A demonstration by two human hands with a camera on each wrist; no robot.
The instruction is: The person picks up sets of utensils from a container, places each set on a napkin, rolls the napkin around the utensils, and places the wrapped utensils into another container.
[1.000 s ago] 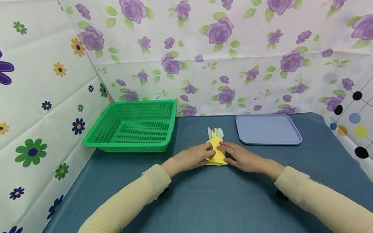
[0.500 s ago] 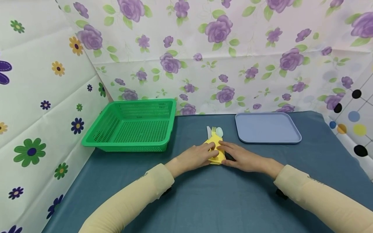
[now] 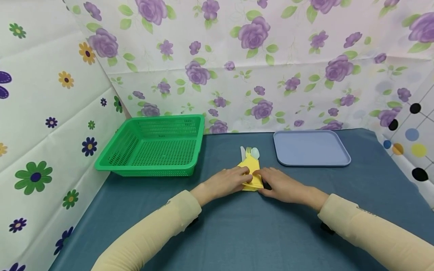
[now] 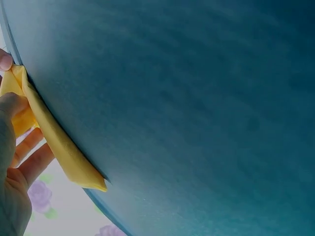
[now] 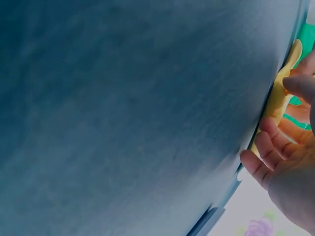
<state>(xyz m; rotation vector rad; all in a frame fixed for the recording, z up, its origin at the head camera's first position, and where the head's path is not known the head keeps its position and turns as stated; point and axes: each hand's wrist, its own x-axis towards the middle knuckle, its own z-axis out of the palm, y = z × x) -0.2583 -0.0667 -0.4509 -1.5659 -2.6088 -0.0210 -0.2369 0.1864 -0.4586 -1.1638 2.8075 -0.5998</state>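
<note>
A yellow napkin [image 3: 251, 164] lies folded round a plastic knife [image 3: 243, 153], a yellow fork [image 3: 249, 150] and a pale spoon [image 3: 255, 153]. Their upper ends stick out at its far side. My left hand [image 3: 222, 184] holds the napkin's left side, fingers bent over it; in the left wrist view the thumb [image 4: 14, 103] lies against the cloth. From the other side, my right hand [image 3: 283, 185] grips the right edge with bent fingers, its thumb [image 5: 298, 86] touching the cloth in the right wrist view. Parts of the napkin are hidden under the fingers.
A green plastic basket [image 3: 145, 168] stands at the back left of the blue-covered table [image 3: 230, 233]. At the back right lies a blue-grey tray [image 3: 312, 148]. Flowered sheets [image 3: 230, 86] hang behind and at the left.
The right hand's fingers have drawn back and bent at the napkin's right edge. The left hand's fingers have shifted slightly inward over the napkin. The cutlery keeps its place in the wrap.
</note>
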